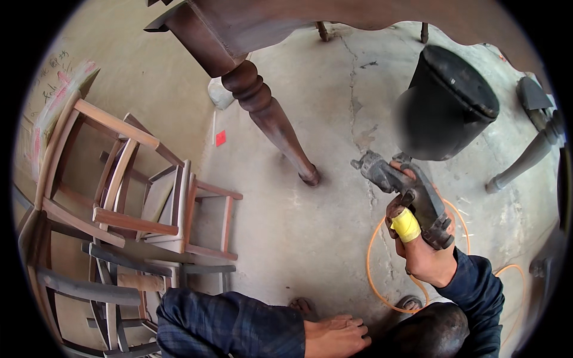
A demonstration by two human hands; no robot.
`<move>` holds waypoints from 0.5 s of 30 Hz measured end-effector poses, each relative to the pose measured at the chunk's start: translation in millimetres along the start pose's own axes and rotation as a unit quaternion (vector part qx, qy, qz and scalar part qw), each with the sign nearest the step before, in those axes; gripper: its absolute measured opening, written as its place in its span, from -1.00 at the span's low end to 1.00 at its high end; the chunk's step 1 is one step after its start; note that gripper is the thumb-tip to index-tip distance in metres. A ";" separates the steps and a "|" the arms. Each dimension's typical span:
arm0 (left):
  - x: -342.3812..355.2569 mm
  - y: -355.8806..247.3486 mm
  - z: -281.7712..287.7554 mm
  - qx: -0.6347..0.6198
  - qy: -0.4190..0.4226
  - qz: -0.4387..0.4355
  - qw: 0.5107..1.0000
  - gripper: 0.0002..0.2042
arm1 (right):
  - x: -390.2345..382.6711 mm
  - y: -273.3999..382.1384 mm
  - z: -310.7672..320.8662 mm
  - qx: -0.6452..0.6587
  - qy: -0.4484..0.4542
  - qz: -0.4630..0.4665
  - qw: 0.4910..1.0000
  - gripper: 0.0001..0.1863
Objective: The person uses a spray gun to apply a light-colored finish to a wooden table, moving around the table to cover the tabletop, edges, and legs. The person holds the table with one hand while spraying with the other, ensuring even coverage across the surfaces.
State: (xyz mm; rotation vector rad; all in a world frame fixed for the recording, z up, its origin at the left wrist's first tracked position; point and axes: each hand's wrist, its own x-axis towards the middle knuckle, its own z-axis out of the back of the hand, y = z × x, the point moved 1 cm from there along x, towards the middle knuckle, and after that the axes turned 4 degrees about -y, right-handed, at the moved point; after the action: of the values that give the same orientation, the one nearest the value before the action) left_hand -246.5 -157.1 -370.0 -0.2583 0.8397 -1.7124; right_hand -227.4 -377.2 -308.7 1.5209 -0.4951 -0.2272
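Observation:
My right hand (424, 253), yellow tape round a digit, grips a dark grey air-powered tool (421, 200) with an orange hose (370, 250) looping beneath it. My left hand (343, 334) is low in the middle, its fingers loosely bent and apart, with no object visible in it, beside a dark rounded shape (441, 334) near my lap. Above stands dark brown wooden furniture (286, 18) with a scalloped apron and a turned leg (262, 110) on the concrete floor. A black bucket-like container (453, 89), partly blurred, is just beyond the tool.
Stacked wooden chairs (149, 221) fill the left side against a beige wall (89, 42). A grey turned leg (519, 161) stands at the right. A small red square (221, 137) and a pale lump (221, 92) lie on the floor (304, 227) near the wall.

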 end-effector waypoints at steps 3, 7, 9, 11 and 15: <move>0.7 -4.9 -1.5 0.011 -0.006 -0.009 1.000 -0.74 | 3.4 21.3 -7.2 -0.008 -0.013 0.012 1.000 -0.48; 1.7 -8.3 1.2 0.030 -0.004 -0.008 1.000 -0.75 | 8.4 22.7 -15.1 0.030 -0.037 0.061 0.997 -0.55; 0.5 -7.0 0.8 0.012 -0.015 -0.009 1.000 -0.76 | 10.3 11.9 -16.6 -0.002 -0.030 0.085 0.996 -0.61; 1.2 -9.1 2.5 0.009 -0.011 -0.004 1.000 -0.78 | 5.8 -15.5 -17.8 -0.010 -0.012 0.097 0.995 -0.65; 0.2 -12.4 9.6 0.012 -0.007 -0.004 1.000 -0.80 | -1.0 -65.0 -14.4 -0.060 0.044 0.121 0.990 -0.66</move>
State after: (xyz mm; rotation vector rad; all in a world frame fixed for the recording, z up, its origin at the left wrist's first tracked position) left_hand -250.4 -160.0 -355.1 -0.2576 0.8073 -1.7248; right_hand -211.5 -367.3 -372.6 1.3348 -0.5797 -0.0011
